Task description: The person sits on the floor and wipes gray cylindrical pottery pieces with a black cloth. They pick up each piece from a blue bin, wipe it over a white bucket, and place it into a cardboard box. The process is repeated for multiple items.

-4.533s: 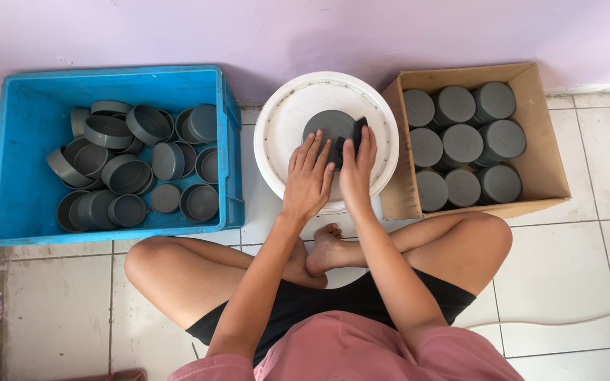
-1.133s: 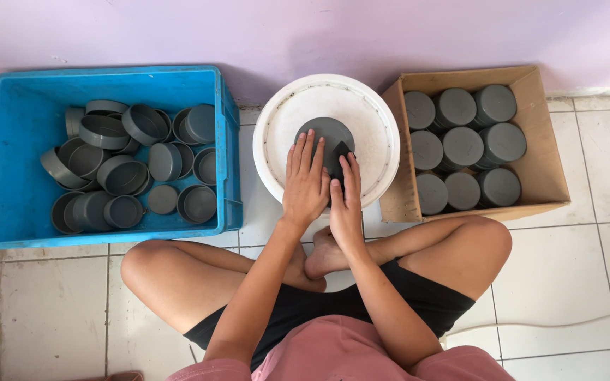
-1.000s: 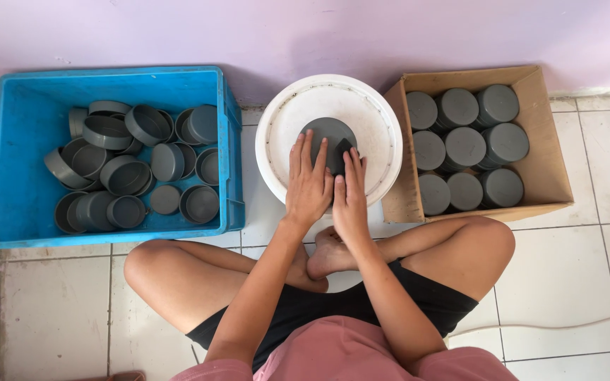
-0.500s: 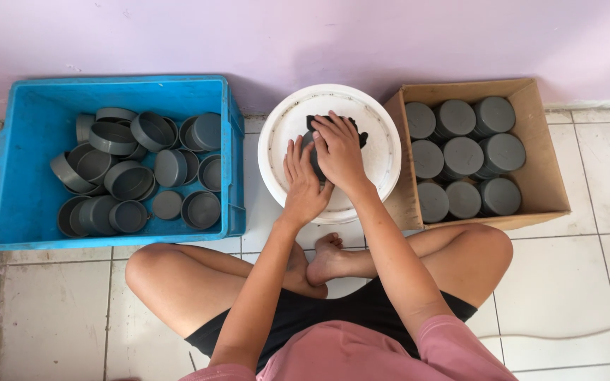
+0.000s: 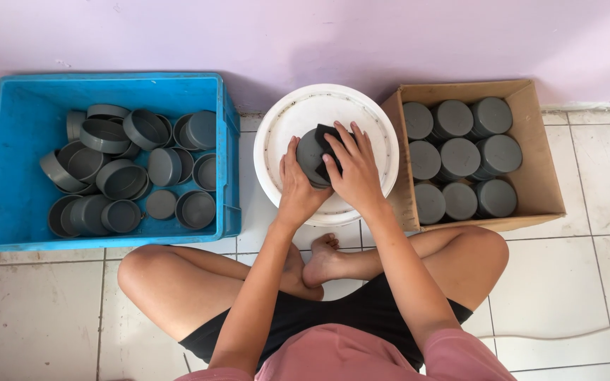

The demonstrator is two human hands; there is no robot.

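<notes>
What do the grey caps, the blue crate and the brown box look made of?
Grey caps: likely moulded plastic, matte, uniform colour, thin rims. Blue crate: rigid plastic, slightly glossy walls. Brown box: corrugated cardboard, dull, with folded flaps.

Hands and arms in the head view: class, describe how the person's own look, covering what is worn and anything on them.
Both the left hand and the right hand are bare, with no gloves, rings or watch showing. The forearms are uncovered too. Short pink sleeves start near the shoulders, part of a pink top worn above black shorts.
</notes>
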